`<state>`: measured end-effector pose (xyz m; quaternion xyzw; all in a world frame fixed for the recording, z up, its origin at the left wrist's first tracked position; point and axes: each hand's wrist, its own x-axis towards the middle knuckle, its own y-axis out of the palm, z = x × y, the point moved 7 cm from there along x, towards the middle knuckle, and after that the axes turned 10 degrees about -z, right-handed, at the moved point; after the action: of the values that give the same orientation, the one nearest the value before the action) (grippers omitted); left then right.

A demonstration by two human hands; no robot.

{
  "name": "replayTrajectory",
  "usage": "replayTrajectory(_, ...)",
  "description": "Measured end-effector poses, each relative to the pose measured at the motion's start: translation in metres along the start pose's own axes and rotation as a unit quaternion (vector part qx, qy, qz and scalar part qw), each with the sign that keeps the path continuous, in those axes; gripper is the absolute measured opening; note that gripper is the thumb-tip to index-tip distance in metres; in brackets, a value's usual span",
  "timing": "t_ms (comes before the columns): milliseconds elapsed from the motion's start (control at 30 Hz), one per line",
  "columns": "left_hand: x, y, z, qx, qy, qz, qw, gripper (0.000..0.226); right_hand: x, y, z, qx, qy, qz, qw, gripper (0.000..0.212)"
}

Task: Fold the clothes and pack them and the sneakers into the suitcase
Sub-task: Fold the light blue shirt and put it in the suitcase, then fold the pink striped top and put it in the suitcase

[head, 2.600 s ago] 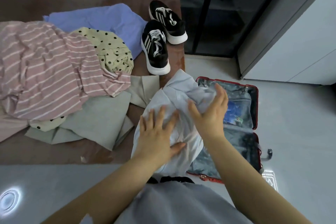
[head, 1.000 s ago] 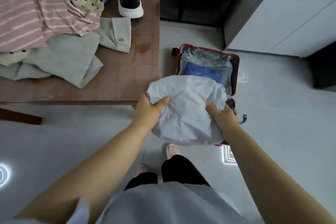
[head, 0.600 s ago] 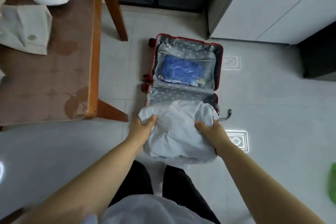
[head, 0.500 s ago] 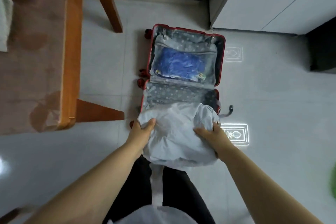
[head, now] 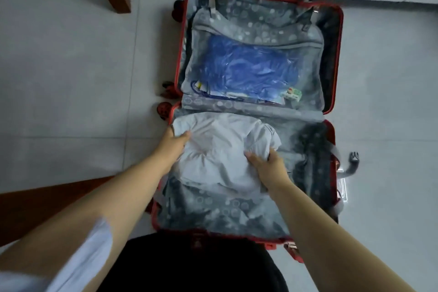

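Partly hidden beneath it, left hand [head: 175,142] and right hand [head: 269,165] fingers grip the pale garment [head: 220,147] in the suitcase [head: 333,59].

Nothing readable here, tbh. Closest candidate is a small white-and-green packet [head: 292,95] sitting in the mesh pocket [head: 308,71] of the suitcase [head: 337,61] lid, right beside the blue plastic bag [head: 246,71]. It has some print on it, but it's way too blurry to make out a single letter. Same story with the little yellowish tag [head: 198,84] at the bag's left corner: could be a label, can't read it.
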<state>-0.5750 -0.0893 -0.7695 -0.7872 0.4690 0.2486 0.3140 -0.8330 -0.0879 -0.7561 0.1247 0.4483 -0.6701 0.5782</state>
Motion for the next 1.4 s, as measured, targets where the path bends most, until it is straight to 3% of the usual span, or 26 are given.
replayTrajectory(133,0.071,0.011,0.044,0.009,0.026,-0.044,0.999,0.041,0.076,0.055,-0.031,0.005,-0.03,0.034,0.999,0.048)
replayTrajectory(233,0.093,0.02,0.055,0.185,0.158,-0.097,0.965,0.058,0.118,0.073,-0.045,-0.115,-0.046,-0.009,0.992,0.062)
replayTrajectory(267,0.088,0.024,0.052,0.259,0.222,-0.117,0.932,0.061,0.124,0.071,-0.047,-0.198,-0.053,-0.061,0.977,0.068)
replayTrajectory(333,0.068,0.039,0.05,0.385,0.362,-0.133,0.838,0.055,0.114,0.071,-0.032,-0.321,-0.148,-0.124,0.927,0.072)
replayTrajectory(400,0.047,0.056,0.056,0.473,0.435,-0.092,0.76,0.048,0.095,0.088,-0.02,-0.407,-0.274,-0.068,0.869,0.072)
replayTrajectory(500,0.046,0.067,0.08,0.554,0.395,-0.027,0.733,0.045,0.088,0.108,-0.033,-0.516,-0.32,0.051,0.793,0.066)
replayTrajectory(633,0.058,0.071,0.104,0.648,0.336,0.058,0.681,0.055,0.104,0.11,-0.052,-0.623,-0.308,0.111,0.71,0.066)
replayTrajectory(733,0.05,0.065,0.093,0.666,0.277,0.088,0.687,0.054,0.093,0.106,-0.046,-0.634,-0.275,0.123,0.712,0.069)
replayTrajectory(867,-0.016,0.029,0.032,0.605,0.277,0.058,0.744,0.05,0.008,0.083,0.001,-0.583,-0.25,0.108,0.766,0.071)
replayTrajectory(1067,-0.16,-0.051,-0.097,0.539,0.31,0.014,0.783,0.058,-0.162,0.009,0.137,-0.466,-0.337,0.053,0.816,0.061)
replayTrajectory(1233,-0.292,-0.119,-0.208,0.496,0.329,-0.018,0.803,0.057,-0.303,-0.05,0.256,-0.448,-0.404,0.022,0.797,0.06)
replayTrajectory(1400,-0.393,-0.185,-0.287,0.444,0.352,-0.051,0.822,0.055,-0.426,-0.071,0.347,-0.458,-0.481,0.016,0.747,0.06)
